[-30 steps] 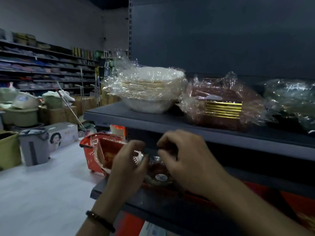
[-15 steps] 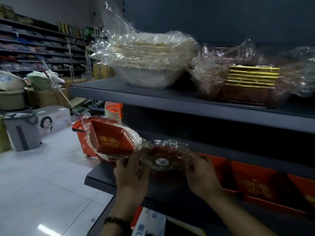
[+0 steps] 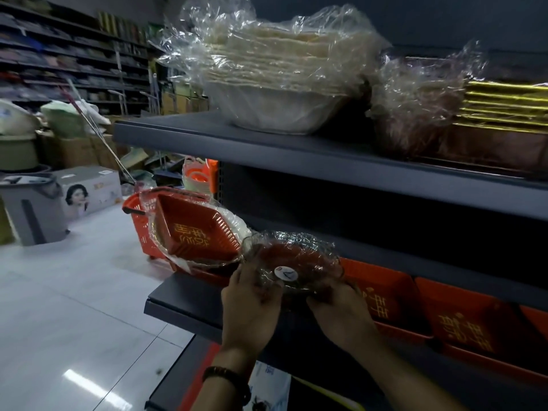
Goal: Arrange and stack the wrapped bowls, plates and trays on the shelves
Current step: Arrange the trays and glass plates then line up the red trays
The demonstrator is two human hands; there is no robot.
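A stack of dark red bowls in clear wrap (image 3: pixel 292 262), with a round white sticker, sits on the lower shelf (image 3: pixel 184 298). My left hand (image 3: pixel 250 304) holds its left side and my right hand (image 3: pixel 338 310) holds its right side. To its left, a wrapped red tray with gold characters (image 3: pixel 195 232) leans tilted at the shelf's end. More red trays (image 3: pixel 462 315) stand in a row to the right. On the upper shelf (image 3: pixel 296 155) rest wrapped white bowls (image 3: pixel 281 84) and wrapped brown trays with gold rims (image 3: pixel 489 120).
A red shopping basket (image 3: pixel 139 223) stands on the white floor behind the shelf's left end. Further left are a grey bin (image 3: pixel 32 209), a printed carton (image 3: pixel 89 191) and piled boxes. Store shelving runs along the far wall.
My hands and the wrapped bowl stack have stayed in nearly the same spot on the lower shelf. The view has dropped and moved closer, showing more of the lower shelf's red trays.
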